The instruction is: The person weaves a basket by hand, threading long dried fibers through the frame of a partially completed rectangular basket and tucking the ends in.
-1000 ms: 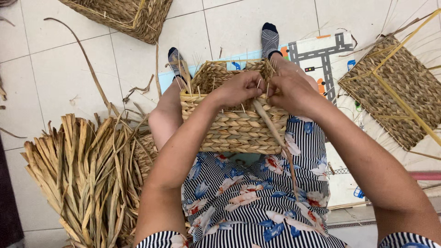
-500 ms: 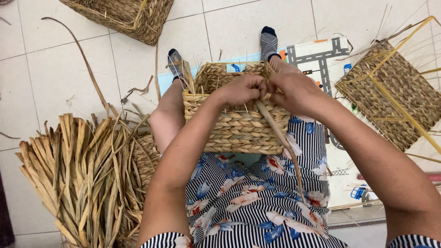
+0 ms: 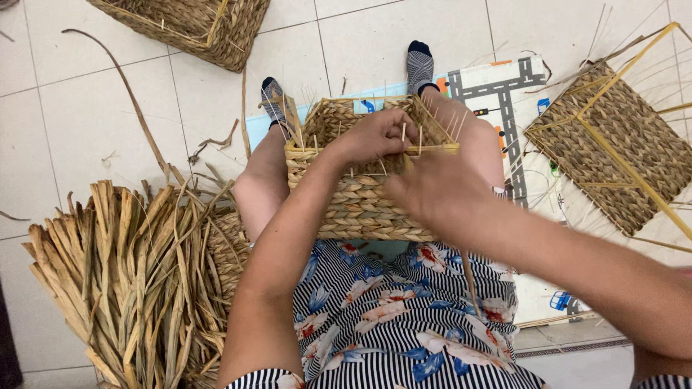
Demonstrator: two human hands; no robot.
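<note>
The half-woven basket (image 3: 360,198) sat on the person's lap betw. the legs, open top facing up, thin upright stakes sticking out along its rim. Left hand (image 3: 371,137) lay over the near rim, grip pinched on a stake & the top weave row. Right hand (image 3: 432,191) was blurred, just in front of the basket's right corner, touching or nearly touching the wall; can't tell if its grip was clenched or released. A long straw strand (image 3: 470,284) ran down from under that hand across the striped floral dress (image 3: 404,331).

Around: a bundle of dried grass leaves (image 3: 115,281) on the tiled floor (image 3: 72,108) at the left, close by the left leg. Another woven basket (image 3: 194,25) at top left, well apart. A flat woven panel w/ yellow frame (image 3: 613,144) at right, lying partly on a printed play mat (image 3: 504,86). Both socked feet (image 3: 419,65) pointed away, beyond the basket.
</note>
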